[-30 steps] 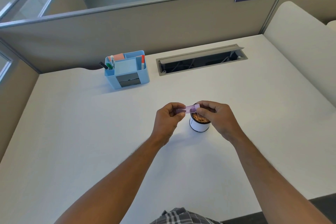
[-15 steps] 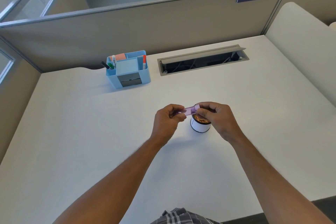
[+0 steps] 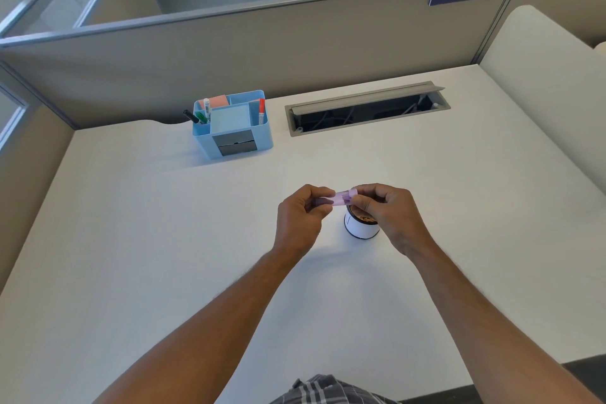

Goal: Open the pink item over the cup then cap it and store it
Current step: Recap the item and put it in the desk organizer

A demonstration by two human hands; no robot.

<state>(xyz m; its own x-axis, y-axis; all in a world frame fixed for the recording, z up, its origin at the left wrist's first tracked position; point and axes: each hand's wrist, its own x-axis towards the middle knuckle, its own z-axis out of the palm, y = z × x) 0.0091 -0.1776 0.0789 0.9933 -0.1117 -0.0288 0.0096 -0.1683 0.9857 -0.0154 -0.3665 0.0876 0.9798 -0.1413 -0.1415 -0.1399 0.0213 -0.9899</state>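
Note:
A small pink, translucent item (image 3: 342, 198) is held level between both hands, just above and left of a white cup (image 3: 359, 229) with brown shavings inside. My left hand (image 3: 300, 218) pinches its left end. My right hand (image 3: 387, 211) pinches its right end and covers part of the cup's rim. The item appears in one piece; I cannot tell whether a cap is loose. A light blue desk organiser (image 3: 233, 125) with pens and sticky notes stands at the back of the white desk (image 3: 131, 239).
An open cable tray (image 3: 367, 108) is sunk into the desk at the back right. Beige partitions (image 3: 229, 52) wall the desk at the back and left. A cream cushioned divider (image 3: 551, 92) borders the right side.
Both hands keep their pinch on the pink item over the cup; the item has tilted slightly and the hands shifted very little.

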